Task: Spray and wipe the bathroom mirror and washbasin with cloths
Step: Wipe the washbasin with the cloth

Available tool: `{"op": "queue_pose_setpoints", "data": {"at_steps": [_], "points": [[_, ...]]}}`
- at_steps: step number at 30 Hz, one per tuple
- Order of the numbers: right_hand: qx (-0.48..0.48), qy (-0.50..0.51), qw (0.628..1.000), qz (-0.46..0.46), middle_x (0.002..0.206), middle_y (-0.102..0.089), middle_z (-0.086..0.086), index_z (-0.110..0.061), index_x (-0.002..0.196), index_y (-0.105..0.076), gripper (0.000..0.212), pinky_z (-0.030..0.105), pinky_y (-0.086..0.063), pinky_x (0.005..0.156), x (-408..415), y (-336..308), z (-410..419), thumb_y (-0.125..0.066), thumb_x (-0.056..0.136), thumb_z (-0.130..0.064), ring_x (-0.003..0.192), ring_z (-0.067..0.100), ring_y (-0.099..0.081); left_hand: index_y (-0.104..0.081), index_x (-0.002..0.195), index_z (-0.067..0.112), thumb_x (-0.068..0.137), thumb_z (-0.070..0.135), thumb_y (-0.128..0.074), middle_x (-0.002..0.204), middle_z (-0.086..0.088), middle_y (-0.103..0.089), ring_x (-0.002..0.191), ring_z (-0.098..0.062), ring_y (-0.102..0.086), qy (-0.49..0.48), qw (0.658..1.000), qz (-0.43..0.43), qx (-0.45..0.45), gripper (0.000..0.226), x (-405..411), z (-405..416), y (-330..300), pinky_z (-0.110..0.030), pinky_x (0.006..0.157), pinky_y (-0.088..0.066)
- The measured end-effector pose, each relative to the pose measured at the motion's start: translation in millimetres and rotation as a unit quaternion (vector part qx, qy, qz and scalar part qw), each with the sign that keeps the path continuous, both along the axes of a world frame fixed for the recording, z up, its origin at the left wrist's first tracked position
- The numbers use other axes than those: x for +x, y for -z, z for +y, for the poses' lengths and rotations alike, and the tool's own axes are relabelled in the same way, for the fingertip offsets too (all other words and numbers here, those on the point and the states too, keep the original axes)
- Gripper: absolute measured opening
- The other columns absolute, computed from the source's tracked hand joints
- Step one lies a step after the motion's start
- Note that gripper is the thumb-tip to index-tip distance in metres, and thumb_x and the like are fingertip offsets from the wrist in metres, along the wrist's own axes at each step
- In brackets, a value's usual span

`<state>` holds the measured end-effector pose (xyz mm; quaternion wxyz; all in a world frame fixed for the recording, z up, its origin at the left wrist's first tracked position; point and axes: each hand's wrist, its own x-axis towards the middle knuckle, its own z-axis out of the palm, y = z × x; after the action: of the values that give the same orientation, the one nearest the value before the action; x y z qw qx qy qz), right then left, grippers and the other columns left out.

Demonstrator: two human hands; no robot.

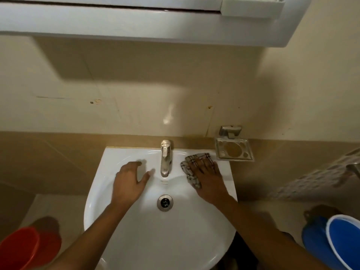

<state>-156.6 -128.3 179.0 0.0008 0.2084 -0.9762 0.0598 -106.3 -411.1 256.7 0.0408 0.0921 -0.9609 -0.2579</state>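
A white washbasin (136, 240) is fixed to the beige tiled wall, with a steel tap (165, 158) at its back and a drain (165, 202) in the bowl. My right hand (208, 178) presses a checked cloth (191, 172) flat on the basin's back right rim, fingers spread over it. My left hand (129, 179) rests on the back left of the bowl, fingers relaxed, holding nothing. The underside of a white mirror cabinet (136, 22) spans the top of the view. No spray bottle is in view.
An empty steel soap dish (233, 151) hangs on the wall right of the basin. A red bucket (21, 248) stands on the floor at lower left, a blue bucket (335, 240) at lower right. A patterned item with a metal fitting (348, 168) shows at the right edge.
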Motion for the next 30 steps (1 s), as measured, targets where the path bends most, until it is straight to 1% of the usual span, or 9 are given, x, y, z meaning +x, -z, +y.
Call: {"op": "queue_pose_setpoints", "data": {"at_steps": [4, 7, 10, 12, 15, 18, 23, 27, 30], "points": [[-0.038, -0.002, 0.999, -0.001, 0.157, -0.037, 0.005, -0.025, 0.15, -0.037, 0.086, 0.058, -0.016, 0.117, -4.7, 1.2, -49.5, -0.07, 0.072, -0.041, 0.146, 0.031, -0.02, -0.055, 0.13, 0.0, 0.087, 0.044, -0.05, 0.127, -0.02, -0.061, 0.117, -0.041, -0.057, -0.005, 0.994, -0.006, -0.108, 0.063, 6.1, -49.0, 11.7, -0.049, 0.094, -0.048], [-0.059, -0.002, 0.998, 0.003, 0.156, -0.039, 0.004, -0.024, 0.149, -0.038, 0.089, 0.055, -0.01, 0.116, -0.1, 1.5, -62.7, -0.073, 0.067, -0.031, 0.147, 0.03, -0.027, -0.048, 0.138, 0.0, 0.09, 0.037, -0.058, 0.139, -0.02, -0.053, 0.12, -0.042, -0.054, -0.005, 0.985, -0.068, -0.158, 0.061, 8.4, -75.0, 20.8, -0.052, 0.092, -0.049], [-0.034, -0.079, 0.996, 0.021, 0.159, -0.034, 0.001, -0.026, 0.152, -0.031, 0.097, 0.051, -0.011, 0.119, 5.3, 6.8, -34.3, -0.071, 0.064, -0.022, 0.149, 0.027, -0.026, -0.048, 0.138, 0.0, 0.089, 0.033, -0.063, 0.142, -0.019, -0.051, 0.121, -0.043, -0.053, 0.017, 0.977, -0.089, -0.191, 0.061, 12.3, -91.1, 31.1, -0.053, 0.097, -0.046], [-0.042, -0.063, 0.997, 0.033, 0.16, -0.031, 0.0, -0.026, 0.153, -0.03, 0.097, 0.052, -0.015, 0.122, 3.7, 8.8, -22.9, -0.071, 0.065, -0.016, 0.15, 0.026, -0.021, -0.043, 0.144, 0.0, 0.091, 0.038, -0.054, 0.15, -0.019, -0.044, 0.133, -0.04, -0.046, 0.043, 0.971, -0.103, -0.214, 0.065, 18.6, -103.6, 37.8, -0.053, 0.107, -0.038], [-0.091, 0.053, 0.994, 0.034, 0.156, -0.038, 0.005, -0.023, 0.151, -0.033, 0.1, 0.058, -0.026, 0.117, 13.4, 7.5, -50.1, -0.074, 0.061, -0.009, 0.146, 0.031, -0.027, -0.027, 0.154, 0.006, 0.093, 0.052, -0.036, 0.162, -0.011, -0.025, 0.147, -0.031, -0.028, 0.075, 0.966, -0.116, -0.218, 0.077, 27.6, -116.7, 47.3, -0.05, 0.118, -0.024], [-0.12, 0.064, 0.99, 0.025, 0.153, -0.043, 0.007, -0.021, 0.148, -0.035, 0.102, 0.06, -0.031, 0.113, 30.7, 11.5, -82.1, -0.077, 0.057, -0.006, 0.144, 0.033, -0.033, -0.02, 0.156, 0.009, 0.087, 0.062, -0.015, 0.164, -0.008, -0.017, 0.151, -0.028, -0.018, 0.09, 0.968, -0.116, -0.202, 0.087, 30.1, -122.0, 50.4, -0.047, 0.12, -0.018], [-0.142, 0.044, 0.985, 0.082, 0.15, -0.047, 0.005, -0.019, 0.146, -0.045, 0.075, 0.054, -0.034, 0.115, 33.7, 12.6, -73.3, -0.069, 0.076, -0.004, 0.143, 0.026, -0.033, -0.023, 0.155, 0.005, 0.091, 0.061, -0.013, 0.163, -0.011, -0.019, 0.151, -0.029, -0.018, 0.098, 0.976, -0.089, -0.174, 0.085, 32.8, -125.7, 59.7, -0.05, 0.119, -0.018], [-0.211, 0.114, 0.968, 0.074, 0.145, -0.053, 0.008, -0.015, 0.141, -0.053, 0.077, 0.059, -0.034, 0.113, 42.1, 15.8, -106.7, -0.071, 0.07, 0.009, 0.142, 0.027, -0.031, -0.019, 0.156, 0.007, 0.096, 0.057, -0.013, 0.164, -0.01, -0.015, 0.152, -0.025, -0.009, 0.103, 0.977, -0.082, -0.166, 0.078, 35.6, -128.1, 68.9, -0.05, 0.12, -0.01], [-0.23, 0.061, 0.97, 0.054, 0.151, -0.047, 0.004, -0.018, 0.146, -0.048, 0.078, 0.055, -0.032, 0.116, 54.4, 22.7, -122.0, -0.068, 0.074, 0.005, 0.147, 0.028, -0.031, -0.016, 0.156, 0.008, 0.098, 0.057, -0.012, 0.165, -0.008, -0.009, 0.152, -0.022, -0.002, 0.105, 0.981, -0.063, -0.148, 0.076, 38.0, -127.5, 71.7, -0.051, 0.122, -0.005]]}}
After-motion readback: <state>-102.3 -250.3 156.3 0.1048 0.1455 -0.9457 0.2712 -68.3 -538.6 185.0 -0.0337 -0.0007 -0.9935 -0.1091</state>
